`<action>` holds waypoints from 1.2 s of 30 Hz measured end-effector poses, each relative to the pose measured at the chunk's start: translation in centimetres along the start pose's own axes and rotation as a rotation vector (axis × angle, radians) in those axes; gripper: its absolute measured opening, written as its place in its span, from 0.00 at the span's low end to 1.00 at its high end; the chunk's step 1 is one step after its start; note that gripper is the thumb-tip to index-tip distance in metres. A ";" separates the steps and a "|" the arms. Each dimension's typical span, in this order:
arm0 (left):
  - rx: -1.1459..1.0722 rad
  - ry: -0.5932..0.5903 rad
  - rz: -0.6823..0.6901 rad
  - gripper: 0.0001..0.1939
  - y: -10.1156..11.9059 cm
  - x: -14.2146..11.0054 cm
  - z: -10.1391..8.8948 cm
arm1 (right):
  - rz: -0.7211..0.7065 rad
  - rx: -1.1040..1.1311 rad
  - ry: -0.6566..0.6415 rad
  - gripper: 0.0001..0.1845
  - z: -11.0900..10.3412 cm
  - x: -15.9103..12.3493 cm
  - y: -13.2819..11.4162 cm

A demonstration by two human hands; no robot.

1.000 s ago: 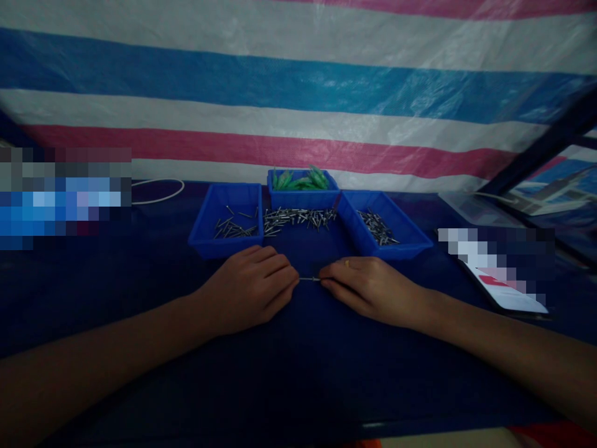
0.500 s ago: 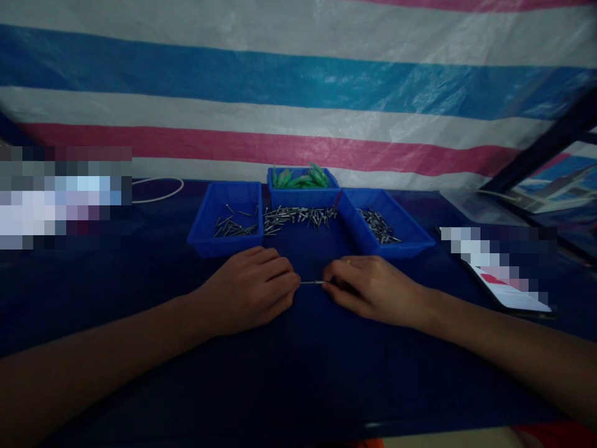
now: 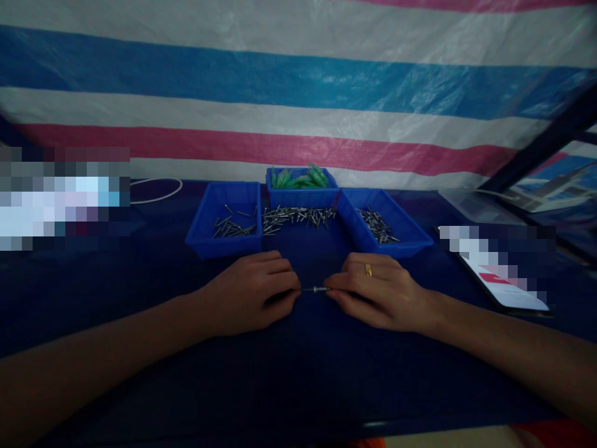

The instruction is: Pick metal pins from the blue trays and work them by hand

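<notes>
My left hand (image 3: 256,289) is closed, its thumb and fingertips pinching one end of a thin metal pin (image 3: 306,289). My right hand (image 3: 380,289), with a gold ring on one finger, pinches a thicker silver sleeve (image 3: 321,289) in line with the pin. Pin and sleeve lie level between the two hands, just above the table, and meet at a small flange, rather like a blind rivet. The ends inside my fingers are hidden.
Ahead are a left blue bin (image 3: 199,233) of thin pins, a right blue bin (image 3: 413,235) of small metal pieces, and a back bin (image 3: 303,198) of green packets. Loose metal pieces (image 3: 298,215) lie between them. A phone (image 3: 508,289) lies at right.
My right hand has turned so its ring shows, and both hands have come slightly lower. More of the sleeve and its flange now shows between my fingers.
</notes>
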State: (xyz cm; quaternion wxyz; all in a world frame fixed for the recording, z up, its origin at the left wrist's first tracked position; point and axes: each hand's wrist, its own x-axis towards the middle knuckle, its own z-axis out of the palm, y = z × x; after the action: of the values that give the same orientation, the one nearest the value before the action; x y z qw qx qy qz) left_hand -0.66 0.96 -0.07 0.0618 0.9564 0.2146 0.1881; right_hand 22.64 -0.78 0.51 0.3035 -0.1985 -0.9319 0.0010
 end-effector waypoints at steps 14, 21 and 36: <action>-0.051 0.003 0.013 0.08 -0.1 -0.1 0.1 | 0.041 -0.069 -0.039 0.06 0.1 0.4 -0.1; 0.025 0.122 -0.081 0.07 -0.2 0.2 0.0 | 0.170 -0.051 -0.179 0.08 0.4 0.1 0.3; 0.130 0.176 0.000 0.08 -0.1 0.0 0.2 | 0.210 -0.061 -0.160 0.05 0.4 0.1 0.5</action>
State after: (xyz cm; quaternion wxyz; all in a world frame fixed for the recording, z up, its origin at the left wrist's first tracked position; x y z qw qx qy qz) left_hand -0.66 1.02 -0.27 -0.0195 0.9382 0.2310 0.2570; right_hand 22.51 -0.25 0.15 0.2203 -0.3034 -0.9268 0.0202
